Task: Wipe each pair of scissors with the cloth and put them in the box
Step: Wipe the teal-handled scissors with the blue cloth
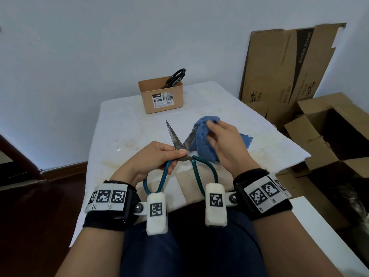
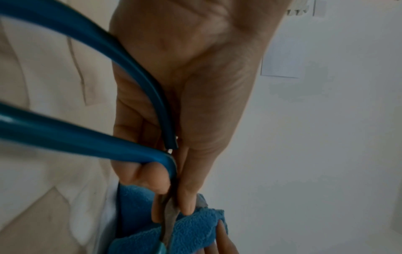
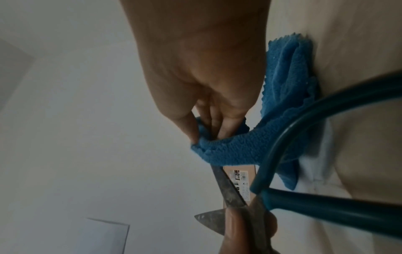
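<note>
Blue cloth (image 1: pixel 201 136), two scissors, one box (image 1: pixel 160 96)

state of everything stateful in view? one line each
blue-handled scissors: blades spread open, held above the table, one blade wrapped in cloth
blue cloth: bunched around the right-side blade
left hand: grips scissors at the pivot
right hand: pinches cloth on the blade
box: open-topped, upright
black-handled scissors: in box, handles up

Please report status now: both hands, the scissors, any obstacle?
Left hand grips open scissors at pivot. Right hand pinches cloth around one blade. Box holds black scissors. No obstacle seen.
</note>
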